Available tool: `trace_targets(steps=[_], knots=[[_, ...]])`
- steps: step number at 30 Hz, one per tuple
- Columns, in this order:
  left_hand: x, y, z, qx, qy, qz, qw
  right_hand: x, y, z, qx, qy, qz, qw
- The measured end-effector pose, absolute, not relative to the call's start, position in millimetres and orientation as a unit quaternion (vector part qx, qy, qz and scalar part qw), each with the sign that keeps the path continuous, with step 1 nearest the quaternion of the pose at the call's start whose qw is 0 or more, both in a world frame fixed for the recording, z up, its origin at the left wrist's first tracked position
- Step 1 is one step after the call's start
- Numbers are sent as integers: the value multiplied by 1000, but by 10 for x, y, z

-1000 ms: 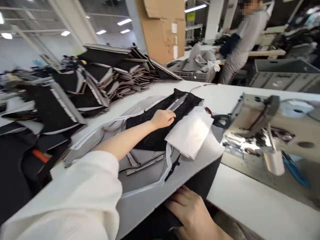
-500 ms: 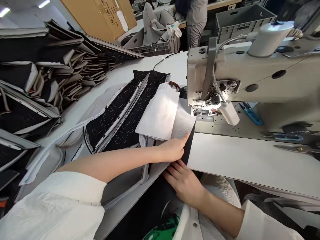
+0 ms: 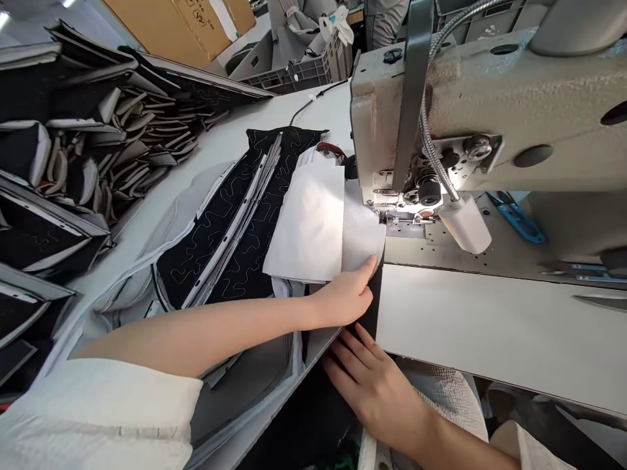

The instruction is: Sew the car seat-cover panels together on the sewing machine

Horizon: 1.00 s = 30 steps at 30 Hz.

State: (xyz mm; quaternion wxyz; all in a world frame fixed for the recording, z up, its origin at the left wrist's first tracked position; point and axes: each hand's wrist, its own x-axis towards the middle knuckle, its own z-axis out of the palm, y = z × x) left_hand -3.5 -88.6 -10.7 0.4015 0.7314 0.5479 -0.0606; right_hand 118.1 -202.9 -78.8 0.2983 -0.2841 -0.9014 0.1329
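Note:
My left hand (image 3: 340, 300) lies on the cloth just in front of the sewing machine's needle area. Its index finger stretches onto a light grey mesh fabric piece (image 3: 360, 232), with the thumb apart from it beside a black fabric strip (image 3: 375, 287). The other fingers are hidden. Below it, at the table's edge, my right hand (image 3: 375, 382) rests with spread fingers on black fabric (image 3: 304, 411) that hangs over the edge; its thumb is out of sight. A white fabric panel (image 3: 308, 222) overlaps the mesh. The sewing machine (image 3: 377, 130) has its lamp lit over the mesh's corner.
Black quilted panels (image 3: 259, 222) with wavy stitching lie left of the white panel. Stacks of dark padded pieces (image 3: 151, 130) fill the left side. Blue thread snips (image 3: 519, 219) and a scissor blade (image 3: 597, 301) lie on the right. Behind are a cardboard box (image 3: 181, 29) and a grey crate (image 3: 313, 65).
My view has moved closer to the machine. The left thumb now shows apart from the index finger, which stays on the mesh. My right hand remains spread on the black fabric.

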Motion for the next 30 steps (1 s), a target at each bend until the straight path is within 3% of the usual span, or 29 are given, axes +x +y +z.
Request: trace_targets(steps=[6,12,23,30], knots=[[131,-623,-89,736,572,-80,353,1252,-1905,-772,-249,-918,84,298],[267,-399,2,755,569,-119,306,1158,-1757,-787,-157,-953,124,226],[199,-504,99,734,559,-131,362,1040,-1635,-782,-208,-935,192,212],[351,-251,42,750,572,-144,298,1147,-1329,-643,-212,-934,227,177]])
